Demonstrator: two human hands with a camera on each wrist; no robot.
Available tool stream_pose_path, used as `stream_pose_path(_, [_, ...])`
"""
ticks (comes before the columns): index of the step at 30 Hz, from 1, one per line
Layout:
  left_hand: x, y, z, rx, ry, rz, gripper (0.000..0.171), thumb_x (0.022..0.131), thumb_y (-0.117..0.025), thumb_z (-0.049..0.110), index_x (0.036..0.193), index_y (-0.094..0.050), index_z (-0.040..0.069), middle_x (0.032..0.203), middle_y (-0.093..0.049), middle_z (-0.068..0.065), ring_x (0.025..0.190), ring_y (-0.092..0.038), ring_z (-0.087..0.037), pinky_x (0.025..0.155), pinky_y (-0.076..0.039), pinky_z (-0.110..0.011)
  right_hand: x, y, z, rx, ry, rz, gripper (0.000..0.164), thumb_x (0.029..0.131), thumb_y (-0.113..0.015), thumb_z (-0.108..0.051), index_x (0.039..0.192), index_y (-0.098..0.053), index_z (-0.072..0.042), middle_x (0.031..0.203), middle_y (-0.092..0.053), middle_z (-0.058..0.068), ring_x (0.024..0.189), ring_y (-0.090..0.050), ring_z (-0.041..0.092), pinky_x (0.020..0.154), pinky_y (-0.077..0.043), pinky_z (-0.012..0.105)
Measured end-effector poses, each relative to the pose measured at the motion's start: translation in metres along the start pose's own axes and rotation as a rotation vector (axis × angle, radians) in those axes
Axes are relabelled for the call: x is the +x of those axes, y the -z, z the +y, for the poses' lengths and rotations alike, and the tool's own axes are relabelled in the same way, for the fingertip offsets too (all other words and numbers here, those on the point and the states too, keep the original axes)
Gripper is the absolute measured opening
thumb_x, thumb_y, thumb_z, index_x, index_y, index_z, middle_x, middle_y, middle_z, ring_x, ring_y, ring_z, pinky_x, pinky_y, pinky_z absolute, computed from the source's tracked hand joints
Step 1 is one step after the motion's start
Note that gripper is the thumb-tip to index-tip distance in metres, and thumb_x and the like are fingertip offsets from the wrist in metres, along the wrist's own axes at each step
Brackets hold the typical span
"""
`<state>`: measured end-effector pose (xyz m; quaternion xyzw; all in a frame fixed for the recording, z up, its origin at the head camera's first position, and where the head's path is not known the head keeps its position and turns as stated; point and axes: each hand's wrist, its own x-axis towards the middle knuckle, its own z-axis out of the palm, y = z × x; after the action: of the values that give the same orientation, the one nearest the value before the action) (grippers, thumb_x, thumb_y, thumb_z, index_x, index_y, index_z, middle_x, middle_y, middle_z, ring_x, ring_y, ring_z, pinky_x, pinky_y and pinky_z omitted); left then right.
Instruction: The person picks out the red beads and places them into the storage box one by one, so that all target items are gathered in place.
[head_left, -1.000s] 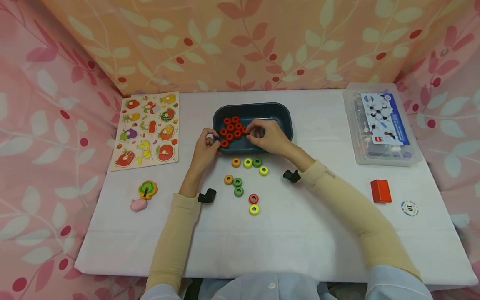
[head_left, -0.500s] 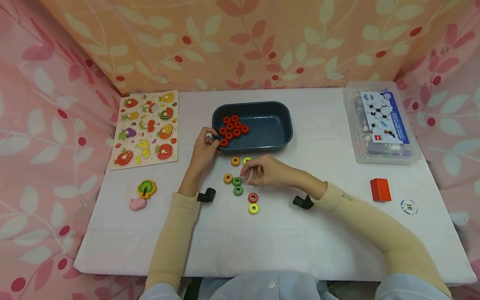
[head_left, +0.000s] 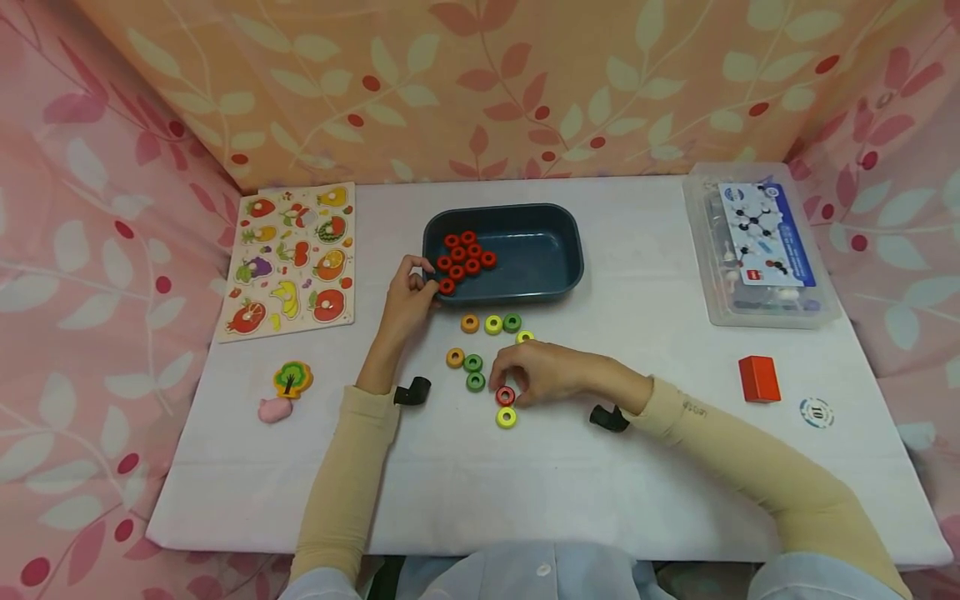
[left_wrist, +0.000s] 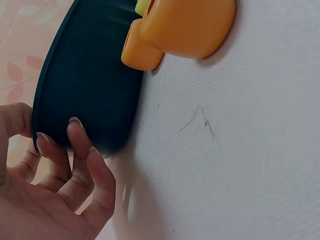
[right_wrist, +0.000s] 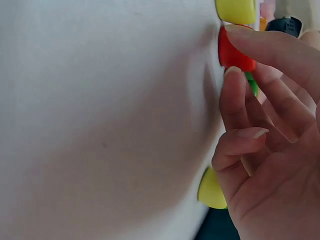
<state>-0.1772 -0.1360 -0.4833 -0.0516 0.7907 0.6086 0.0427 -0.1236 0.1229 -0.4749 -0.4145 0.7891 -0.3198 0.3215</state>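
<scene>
My left hand (head_left: 407, 302) grips the near left corner of a dark blue tray (head_left: 540, 293), with fingers (left_wrist: 80, 137) against its outer wall in the left wrist view. Inside the tray, several red rings (head_left: 457, 272) are grouped at the left. My right hand (head_left: 546, 371) is low over the table, thumb and a finger pinching a red ring (right_wrist: 235, 50) that sits on the cloth. A yellow ring (head_left: 506, 417) lies right beside that red one. Left of the right hand are two green rings (head_left: 475, 382) and an orange ring (head_left: 455, 357).
Orange, yellow and green rings (head_left: 512, 322) lie before the tray. A fruit puzzle board (head_left: 288, 262) is at the back left, near a tree piece (head_left: 292, 379) and pink pig (head_left: 274, 409). To the right are a clear plastic case (head_left: 761, 242), red block (head_left: 760, 379) and round chip (head_left: 817, 412).
My right hand has left the tray, come toward the table's front and closed its fingertips on the red ring. The left hand stays at the tray's corner.
</scene>
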Motion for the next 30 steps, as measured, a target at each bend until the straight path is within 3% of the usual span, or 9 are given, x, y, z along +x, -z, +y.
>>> stream_pose_path(8, [0.0,-0.001,-0.003,0.009,0.0,0.017,0.024,0.094,-0.056,0.006,0.116,-0.052,0.013,0.068,-0.042,-0.002,0.067,-0.059,-0.03,0.063,-0.054,-0.03,0.003,0.01,0.001,-0.002,0.027,0.066,0.03,0.079,-0.079,-0.008,0.104,-0.071,-0.022,0.096,-0.065,-0.009,0.075,-0.057,0.012,0.068,-0.048,0.026])
stream_pose_path(14, [0.0,-0.001,-0.003,0.009,-0.016,0.024,0.023,0.093,-0.056,0.005,0.114,-0.052,0.014,0.068,-0.043,-0.003,0.066,-0.06,-0.032,0.061,-0.053,-0.028,0.007,0.053,0.005,0.163,0.032,0.221,0.033,0.08,-0.08,-0.008,0.111,-0.071,-0.017,0.084,-0.066,0.002,0.066,-0.056,0.018,0.06,-0.045,0.027])
stream_pose_path(17, [0.001,-0.002,-0.003,0.009,-0.019,0.023,0.023,0.093,-0.056,0.005,0.114,-0.052,0.014,0.067,-0.042,-0.003,0.064,-0.059,-0.03,0.061,-0.054,-0.028,0.011,0.078,0.006,0.158,0.011,0.33,0.034,0.081,-0.081,-0.01,0.113,-0.071,-0.016,0.081,-0.066,0.005,0.063,-0.057,0.02,0.059,-0.044,0.028])
stream_pose_path(20, [0.001,-0.002,-0.003,0.01,-0.021,0.021,0.023,0.094,-0.055,0.005,0.115,-0.052,0.013,0.068,-0.041,-0.003,0.063,-0.057,-0.026,0.062,-0.054,-0.029,0.019,0.096,0.011,0.041,-0.062,0.452,0.032,0.082,-0.081,-0.014,0.113,-0.073,-0.016,0.093,-0.067,0.005,0.068,-0.057,0.02,0.063,-0.044,0.03])
stream_pose_path(23, [0.0,-0.002,-0.003,0.014,-0.021,0.02,0.024,0.094,-0.056,0.005,0.116,-0.052,0.012,0.068,-0.041,-0.003,0.062,-0.056,-0.023,0.061,-0.054,-0.027,0.032,0.106,0.021,-0.09,-0.192,0.537,0.03,0.083,-0.082,-0.018,0.112,-0.074,-0.014,0.103,-0.065,0.005,0.079,-0.056,0.019,0.069,-0.044,0.032])
stream_pose_path(27, [0.0,-0.002,-0.003,0.017,-0.022,0.019,0.025,0.094,-0.056,0.005,0.119,-0.052,0.01,0.068,-0.042,-0.003,0.062,-0.056,-0.022,0.061,-0.053,-0.025,0.05,0.108,0.037,-0.082,-0.357,0.572,0.028,0.083,-0.082,-0.019,0.109,-0.074,-0.01,0.092,-0.063,0.007,0.081,-0.055,0.021,0.069,-0.042,0.033])
stream_pose_path(30, [0.0,-0.002,-0.002,0.013,-0.021,0.019,0.026,0.094,-0.056,0.005,0.119,-0.052,0.009,0.069,-0.042,-0.003,0.063,-0.057,-0.025,0.06,-0.052,-0.025,0.06,0.106,0.044,-0.028,-0.414,0.592,0.027,0.083,-0.082,-0.019,0.106,-0.072,-0.009,0.083,-0.064,0.007,0.076,-0.057,0.022,0.066,-0.043,0.033])
